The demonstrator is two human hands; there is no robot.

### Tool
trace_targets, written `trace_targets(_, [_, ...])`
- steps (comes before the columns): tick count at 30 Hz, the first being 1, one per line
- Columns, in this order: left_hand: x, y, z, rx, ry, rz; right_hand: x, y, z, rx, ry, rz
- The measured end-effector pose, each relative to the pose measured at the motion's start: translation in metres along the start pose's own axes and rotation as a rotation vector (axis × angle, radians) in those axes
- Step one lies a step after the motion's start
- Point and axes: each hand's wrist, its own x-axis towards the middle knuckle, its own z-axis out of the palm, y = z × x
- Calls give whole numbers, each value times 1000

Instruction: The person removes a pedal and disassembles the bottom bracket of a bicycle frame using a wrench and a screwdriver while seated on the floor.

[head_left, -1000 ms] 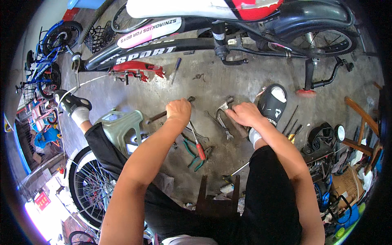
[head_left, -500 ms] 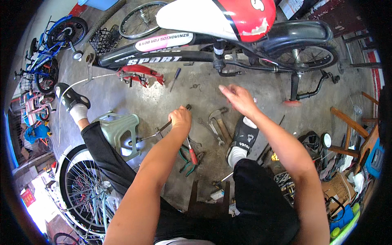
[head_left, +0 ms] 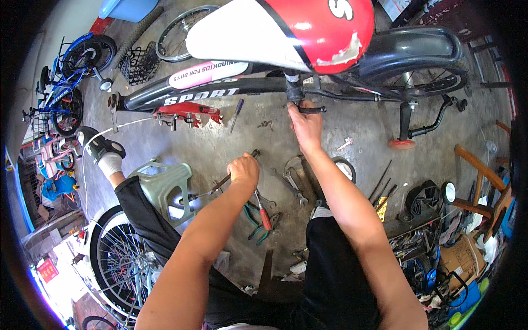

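The left hand [head_left: 243, 169] has its grip wrapped around a dark bar-shaped tool [head_left: 221, 182], held above the floor [head_left: 330, 132]. Farther right, the right hand [head_left: 306, 129] reaches to the black lever [head_left: 315, 110] at the base of the seat post [head_left: 293, 88] on the far bicycle frame [head_left: 258, 84]; whether its grip pinches the lever, I cannot tell. A red-handled screwdriver [head_left: 265, 219] and green-handled pliers [head_left: 254, 232] lie nearer, left of a wrench [head_left: 300, 193].

Room over floor [head_left: 270, 140] between bicycle frame [head_left: 258, 88] and wrench [head_left: 294, 187]; green stool [head_left: 164, 184] blocks left, red-handled screwdriver [head_left: 265, 219] near side.
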Motion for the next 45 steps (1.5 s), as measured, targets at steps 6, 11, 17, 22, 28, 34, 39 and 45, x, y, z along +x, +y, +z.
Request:
trace_targets(6, [1, 0, 3, 14, 19, 16, -2, -9, 0, 180, -258, 287])
trace_targets(11, [0, 1, 0, 12, 17, 33, 3, 9, 3, 55, -44, -29])
trace_targets(17, [-1, -3, 1, 28, 43, 24, -5, -4, 1, 130, -132, 196])
trace_targets(22, [-3, -4, -2, 47, 31, 45, 3, 11, -2, 26, -35, -47])
trace_targets(28, [-1, -1, -2, 49, 39, 20, 1, 2, -6, 10, -133, 51])
trace_targets(34, [-2, -6, -4, 23, 24, 37, 0, -7, -2, 65, -278, 202])
trace_targets(39, [-2, -2, -6, 14, 12, 23, -2, 11, 0, 24, 12, 54])
trace_targets(45, [-3, -3, -10, -30, 4, 7, -2, -1, -5, 43, -461, 263])
